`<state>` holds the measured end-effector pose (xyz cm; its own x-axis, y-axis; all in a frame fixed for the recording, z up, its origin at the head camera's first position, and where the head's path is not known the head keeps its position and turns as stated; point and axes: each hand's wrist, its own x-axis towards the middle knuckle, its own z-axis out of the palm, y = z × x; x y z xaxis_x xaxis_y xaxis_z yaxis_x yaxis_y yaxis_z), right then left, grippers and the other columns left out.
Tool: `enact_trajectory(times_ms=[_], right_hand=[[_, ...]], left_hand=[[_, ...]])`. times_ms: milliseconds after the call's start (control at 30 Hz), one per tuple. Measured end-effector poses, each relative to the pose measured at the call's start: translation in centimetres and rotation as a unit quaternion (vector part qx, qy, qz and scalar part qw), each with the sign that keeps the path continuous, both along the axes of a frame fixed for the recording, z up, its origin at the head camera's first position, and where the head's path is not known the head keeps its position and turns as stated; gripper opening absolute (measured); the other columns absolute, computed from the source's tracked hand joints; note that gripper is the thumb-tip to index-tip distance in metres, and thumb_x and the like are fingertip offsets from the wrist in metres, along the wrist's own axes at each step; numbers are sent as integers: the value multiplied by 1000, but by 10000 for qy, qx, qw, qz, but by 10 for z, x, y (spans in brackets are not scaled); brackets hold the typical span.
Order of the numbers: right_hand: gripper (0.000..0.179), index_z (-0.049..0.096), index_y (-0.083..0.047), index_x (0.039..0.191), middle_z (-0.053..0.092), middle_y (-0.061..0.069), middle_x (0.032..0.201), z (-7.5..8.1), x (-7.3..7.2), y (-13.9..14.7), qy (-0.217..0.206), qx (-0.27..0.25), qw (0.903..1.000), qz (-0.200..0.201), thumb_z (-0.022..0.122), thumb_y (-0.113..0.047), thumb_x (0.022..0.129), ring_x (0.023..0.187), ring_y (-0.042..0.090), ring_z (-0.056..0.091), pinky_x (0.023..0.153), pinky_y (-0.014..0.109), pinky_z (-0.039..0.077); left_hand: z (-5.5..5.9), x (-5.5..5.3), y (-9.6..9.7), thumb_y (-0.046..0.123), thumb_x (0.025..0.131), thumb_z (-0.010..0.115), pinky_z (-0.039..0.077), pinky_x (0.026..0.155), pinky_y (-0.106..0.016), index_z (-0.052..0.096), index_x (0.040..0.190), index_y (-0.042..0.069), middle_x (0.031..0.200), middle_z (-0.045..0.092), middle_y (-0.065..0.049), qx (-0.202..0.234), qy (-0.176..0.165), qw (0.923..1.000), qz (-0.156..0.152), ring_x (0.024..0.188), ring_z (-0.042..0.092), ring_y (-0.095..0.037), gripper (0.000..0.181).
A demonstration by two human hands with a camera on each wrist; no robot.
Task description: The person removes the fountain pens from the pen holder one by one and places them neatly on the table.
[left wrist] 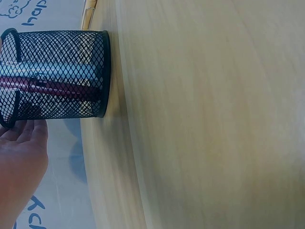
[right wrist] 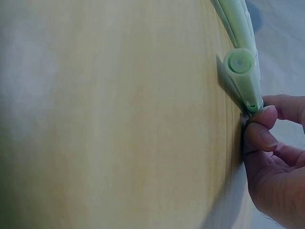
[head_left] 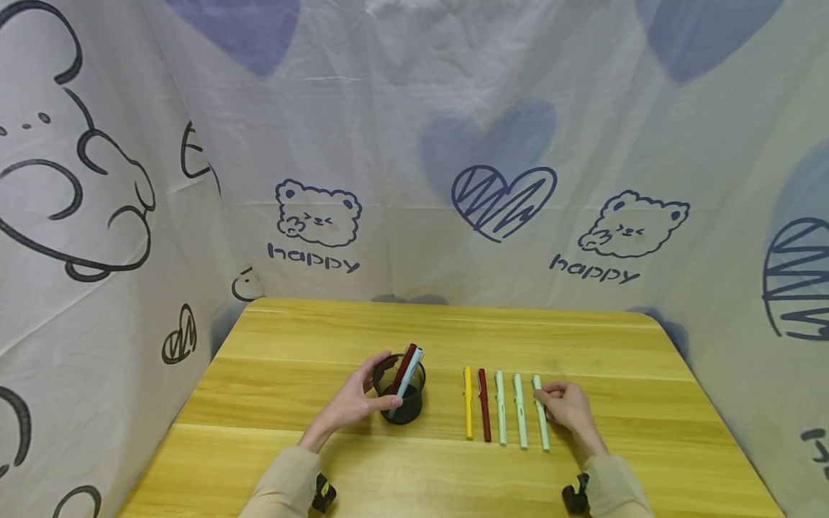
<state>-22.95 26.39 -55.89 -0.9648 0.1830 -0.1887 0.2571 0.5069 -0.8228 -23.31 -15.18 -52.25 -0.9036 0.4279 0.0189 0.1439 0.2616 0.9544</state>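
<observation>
White cloth hung with printed figures: fills the upper half and both sides of the frame, with blue-violet hearts, line-drawn bears and the word "happy".
Yellow wood-grain table: spans the lower middle, its far corners rounded.
Beige sleeves: enter at the bottom edge, left and right of centre.
Left hand: lower centre-left, wrapped about a round black wire-mesh cup, thumb on the near side.
Right hand: lower right of centre, well apart from the left, thumb and fingertip pinching the rightmost slim pale green pen near its upper end.
Cup: stands upright on the table, just below the frame's centre.
Pens in the cup: one dark red pen and one light blue pen, both leaning upper right.
Pens in the row, right of the cup: a yellow pen leftmost, another dark red pen, two more pale green pens, then the pinched one; all lie near-parallel, with small gaps.
</observation>
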Motion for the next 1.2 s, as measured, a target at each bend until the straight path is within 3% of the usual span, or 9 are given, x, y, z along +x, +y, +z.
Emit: enact_trajectory(times_ms=[667,1200], right_hand=[[30,66,10,107,62,2,67,-1,0,1,117,8,9999,54,66,-17,95,53,11,56,50,25,47],[36,61,10,121,61,0,71,2,3,-1,98,-507,9984,-247,62,-18,99,55,8,50,51,22,44]], left_hand=[[-1,-1,0,24,88,79,24,123,-62,26,160,12,164,33,-14,-20,61,10000,-27,153,28,-39,90],[0,0,1,23,88,79,25,122,-63,25,160,11,164,33,-15,68,30,10000,-61,152,29,-40,90]])
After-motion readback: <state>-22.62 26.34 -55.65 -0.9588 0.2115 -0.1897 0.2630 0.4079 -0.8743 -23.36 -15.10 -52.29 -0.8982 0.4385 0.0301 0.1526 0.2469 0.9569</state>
